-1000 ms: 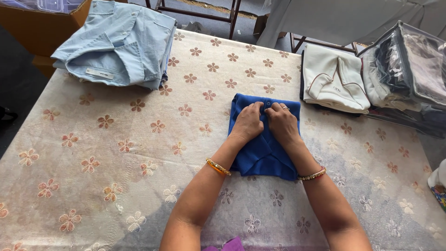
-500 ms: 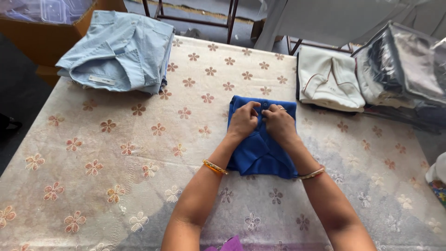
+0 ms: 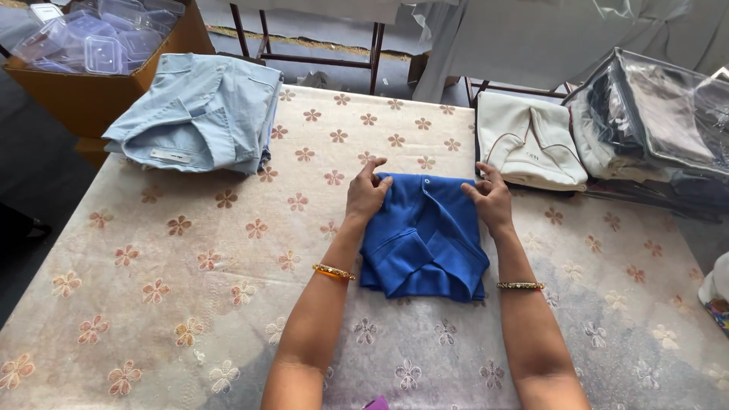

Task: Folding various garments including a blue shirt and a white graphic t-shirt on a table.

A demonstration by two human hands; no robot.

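While you are pinching the upper corners of the folded blue polo shirt [image 3: 424,239] at frame centre, left hand [image 3: 367,193] and right hand [image 3: 492,201] each closing on its edge, uneven pulling is risking the fold slipping open on the flowered surface [image 3: 190,258].

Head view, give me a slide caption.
Both hands, left hand and right hand, grip a folded blue shirt on a floral-covered table.

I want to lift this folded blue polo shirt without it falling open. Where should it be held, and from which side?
Probably by its two long side edges, coming in from left and right. The blue polo shirt lies flat, folded into a narrow rectangle; the left hand and right hand already flank its collar end.
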